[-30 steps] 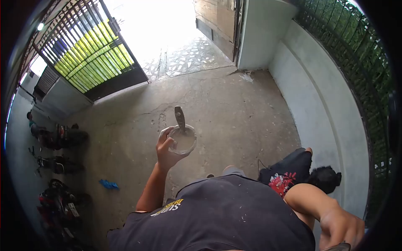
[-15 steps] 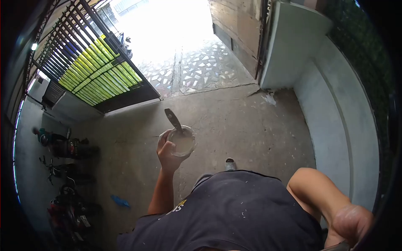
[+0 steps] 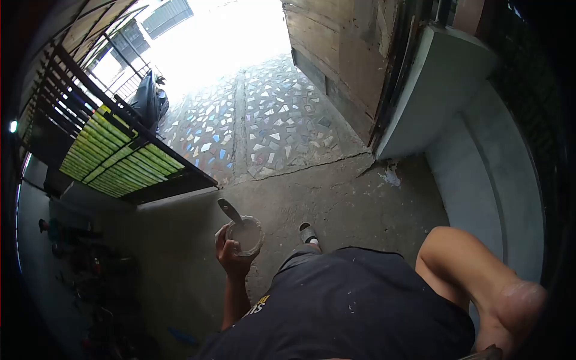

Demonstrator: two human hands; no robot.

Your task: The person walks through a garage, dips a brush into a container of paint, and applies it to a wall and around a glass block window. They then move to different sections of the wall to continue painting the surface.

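My left hand (image 3: 231, 251) is wrapped round the side of a round tub (image 3: 258, 245) with a greyish, paste-like content. A handled tool (image 3: 228, 210) leans in the tub, its handle sticking up over the far rim. At the lower right my right hand (image 3: 521, 306) is raised beside my body, with its fingers hidden. The tip of a dark object (image 3: 493, 353) shows below it at the frame's edge; whether that hand holds it is unclear.
An open gate with green slats (image 3: 120, 157) stands left, a wooden door panel (image 3: 345, 57) right. Beyond lies mosaic paving (image 3: 264, 114) with a parked motorbike (image 3: 146, 99). A grey wall (image 3: 474, 174) runs along the right. Dim motorbikes and a person (image 3: 69, 233) are at left.
The gateway and paving appear nearer, and a sandaled foot is further forward. My left hand and the tub sit lower and further left in view. The motorbike outside shows more fully.
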